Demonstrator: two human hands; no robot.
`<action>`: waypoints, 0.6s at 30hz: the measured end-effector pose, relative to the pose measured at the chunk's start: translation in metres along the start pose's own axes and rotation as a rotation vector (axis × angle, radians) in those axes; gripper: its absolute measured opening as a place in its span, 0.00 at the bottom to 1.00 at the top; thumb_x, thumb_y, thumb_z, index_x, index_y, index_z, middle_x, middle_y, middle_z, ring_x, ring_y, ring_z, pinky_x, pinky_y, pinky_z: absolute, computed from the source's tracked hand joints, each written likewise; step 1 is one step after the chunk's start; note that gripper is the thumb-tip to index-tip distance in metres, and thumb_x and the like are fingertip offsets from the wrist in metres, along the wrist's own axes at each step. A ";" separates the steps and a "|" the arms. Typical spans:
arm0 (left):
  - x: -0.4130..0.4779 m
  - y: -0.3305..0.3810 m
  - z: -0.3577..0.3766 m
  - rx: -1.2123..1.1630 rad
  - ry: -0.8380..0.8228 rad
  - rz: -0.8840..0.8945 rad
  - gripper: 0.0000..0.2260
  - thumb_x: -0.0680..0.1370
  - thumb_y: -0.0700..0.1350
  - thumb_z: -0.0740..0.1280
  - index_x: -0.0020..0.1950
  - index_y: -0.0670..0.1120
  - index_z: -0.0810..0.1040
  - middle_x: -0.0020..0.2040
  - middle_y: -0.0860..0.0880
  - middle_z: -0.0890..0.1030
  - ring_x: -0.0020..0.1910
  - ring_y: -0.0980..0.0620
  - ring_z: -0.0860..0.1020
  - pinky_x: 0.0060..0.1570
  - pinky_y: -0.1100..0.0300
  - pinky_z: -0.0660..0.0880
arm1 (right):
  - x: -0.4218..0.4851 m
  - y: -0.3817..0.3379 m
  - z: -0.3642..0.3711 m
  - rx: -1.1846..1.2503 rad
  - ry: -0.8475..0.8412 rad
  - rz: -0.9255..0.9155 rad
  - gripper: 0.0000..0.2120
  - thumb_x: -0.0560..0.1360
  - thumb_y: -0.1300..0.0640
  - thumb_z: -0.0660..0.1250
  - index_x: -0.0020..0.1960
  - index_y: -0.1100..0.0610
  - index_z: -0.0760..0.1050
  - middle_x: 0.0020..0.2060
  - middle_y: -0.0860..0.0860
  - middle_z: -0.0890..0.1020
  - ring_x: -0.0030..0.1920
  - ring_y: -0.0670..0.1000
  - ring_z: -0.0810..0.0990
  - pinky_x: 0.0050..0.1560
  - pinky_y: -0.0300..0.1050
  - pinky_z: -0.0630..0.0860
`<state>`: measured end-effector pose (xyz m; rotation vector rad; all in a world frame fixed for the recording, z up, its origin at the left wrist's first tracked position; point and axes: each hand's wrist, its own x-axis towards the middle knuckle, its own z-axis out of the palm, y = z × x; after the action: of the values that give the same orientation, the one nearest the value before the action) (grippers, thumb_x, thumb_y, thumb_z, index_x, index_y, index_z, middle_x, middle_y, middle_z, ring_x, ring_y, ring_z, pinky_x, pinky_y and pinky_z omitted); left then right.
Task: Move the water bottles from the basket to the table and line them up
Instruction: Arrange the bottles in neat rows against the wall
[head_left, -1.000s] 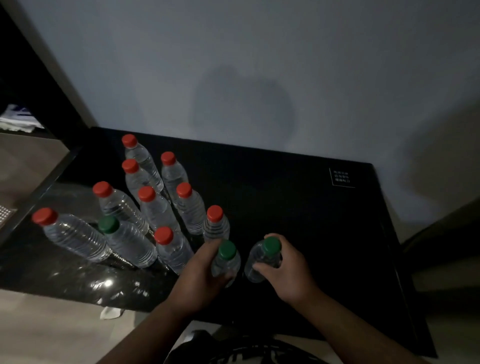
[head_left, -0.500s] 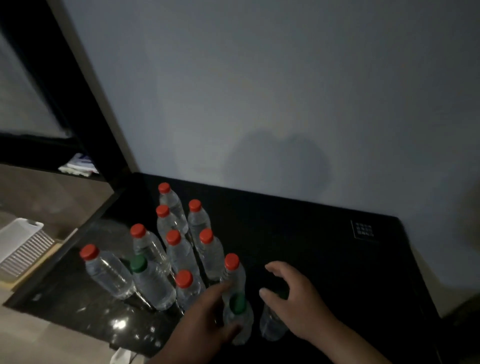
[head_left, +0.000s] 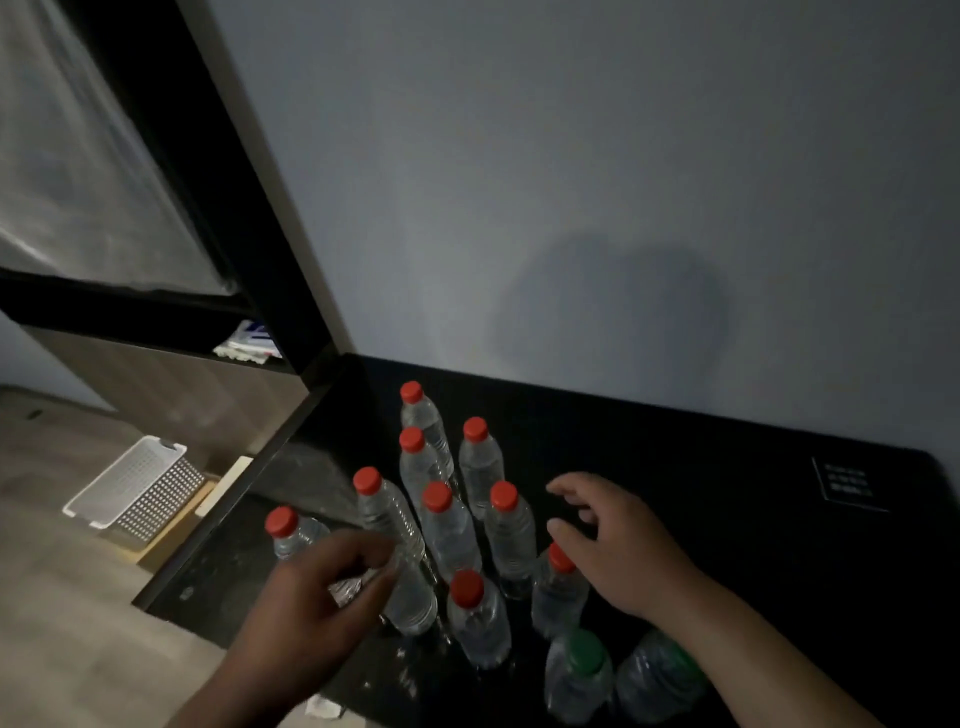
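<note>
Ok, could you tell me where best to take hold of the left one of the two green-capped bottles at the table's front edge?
I would grip the left green-capped bottle round its shoulder, below the cap, coming from its near-left side. It stands upright, with the other green-capped bottle close on its right and a red-capped bottle just behind, so those sides look crowded.
</note>
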<state>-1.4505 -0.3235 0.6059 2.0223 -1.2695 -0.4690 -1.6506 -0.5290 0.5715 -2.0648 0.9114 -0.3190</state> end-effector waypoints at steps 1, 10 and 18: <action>0.008 -0.006 -0.008 0.027 -0.010 0.014 0.13 0.69 0.59 0.64 0.52 0.60 0.79 0.50 0.63 0.82 0.48 0.61 0.81 0.48 0.65 0.78 | 0.006 -0.002 0.004 -0.018 -0.003 0.009 0.18 0.76 0.51 0.66 0.65 0.43 0.71 0.56 0.34 0.69 0.58 0.37 0.69 0.60 0.39 0.71; 0.123 -0.076 -0.075 0.156 -0.101 0.186 0.15 0.70 0.61 0.62 0.56 0.60 0.75 0.51 0.71 0.77 0.50 0.67 0.77 0.45 0.75 0.72 | 0.077 -0.039 0.054 -0.155 0.037 0.116 0.17 0.76 0.49 0.65 0.64 0.39 0.69 0.55 0.31 0.69 0.54 0.32 0.71 0.50 0.29 0.69; 0.248 -0.132 -0.077 0.300 -0.399 0.295 0.18 0.74 0.51 0.70 0.63 0.56 0.75 0.59 0.59 0.78 0.53 0.61 0.78 0.54 0.58 0.77 | 0.135 -0.045 0.075 -0.263 0.126 0.205 0.23 0.76 0.51 0.66 0.70 0.47 0.66 0.64 0.41 0.70 0.62 0.38 0.69 0.62 0.34 0.65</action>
<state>-1.2055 -0.4792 0.5786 1.9893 -1.9492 -0.5867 -1.4947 -0.5622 0.5474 -2.1826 1.2892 -0.2303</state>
